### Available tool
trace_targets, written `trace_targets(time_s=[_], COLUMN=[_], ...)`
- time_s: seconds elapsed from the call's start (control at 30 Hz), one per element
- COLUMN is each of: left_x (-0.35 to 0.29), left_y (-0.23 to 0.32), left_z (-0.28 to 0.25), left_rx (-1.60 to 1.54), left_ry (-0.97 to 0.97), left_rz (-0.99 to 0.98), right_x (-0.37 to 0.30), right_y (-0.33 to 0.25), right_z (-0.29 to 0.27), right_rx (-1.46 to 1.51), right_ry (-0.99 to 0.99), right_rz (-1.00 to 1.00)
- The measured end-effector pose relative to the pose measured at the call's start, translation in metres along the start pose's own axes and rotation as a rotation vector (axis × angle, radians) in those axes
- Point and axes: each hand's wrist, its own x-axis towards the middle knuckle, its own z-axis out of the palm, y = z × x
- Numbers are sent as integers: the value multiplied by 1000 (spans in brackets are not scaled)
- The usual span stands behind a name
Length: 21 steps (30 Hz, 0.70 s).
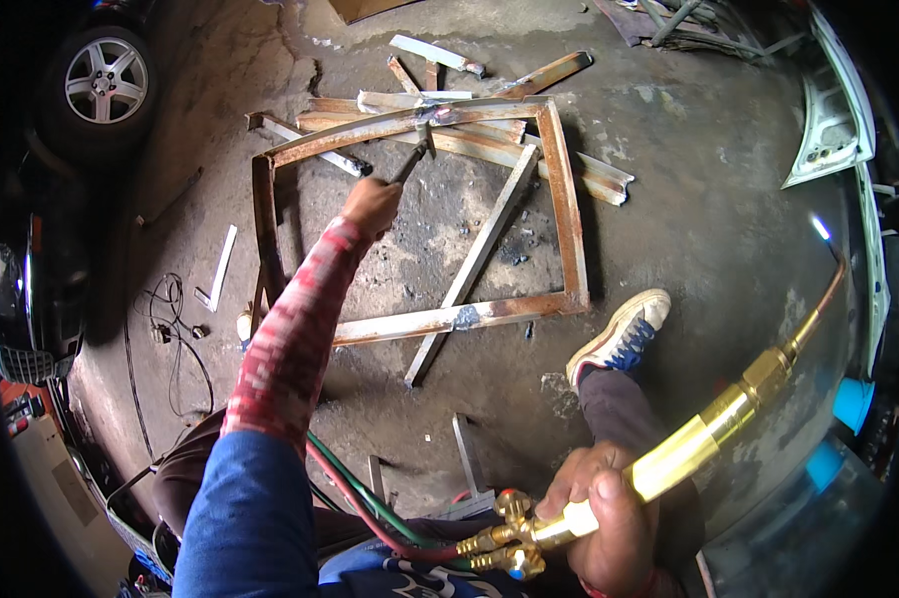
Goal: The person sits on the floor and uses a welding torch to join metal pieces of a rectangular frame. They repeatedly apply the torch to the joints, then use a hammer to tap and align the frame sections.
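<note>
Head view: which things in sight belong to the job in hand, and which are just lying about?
Seem part of the job:
brass torch, lit, in the right hand
red hose, running to the torch
hammer, in the left hand
rusty metal frame, by the hammer's head

Seem just lying about:
white strip
black cable
blue container

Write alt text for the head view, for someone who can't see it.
A person's right hand holds a brass torch with a bright flame at its tip, while the left hand holds a hammer at the far side of a rusty rectangular metal frame. The frame lies on a concrete floor among loose metal bars.
</note>
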Motion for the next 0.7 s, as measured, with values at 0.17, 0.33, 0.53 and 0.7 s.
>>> trace_targets(time_s=[0.17,0.33,0.53,0.7], left_x=[-131,-192,-180,-190], left_y=[-36,-97,-93,-86], left_z=[0,40,118,131], left_rx=[-466,-388,272,349], left_ry=[-92,-148,-3,-147], left_rz=[-139,-64,159,82], right_x=[-10,-21,-33,-28], right_y=[19,35,53,63], right_z=[-9,-11,-4,-3], right_rx=[-48,-97,-132,-108], right_ry=[3,-56,-40,-79], right_rz=[-122,-231,-220,-247])
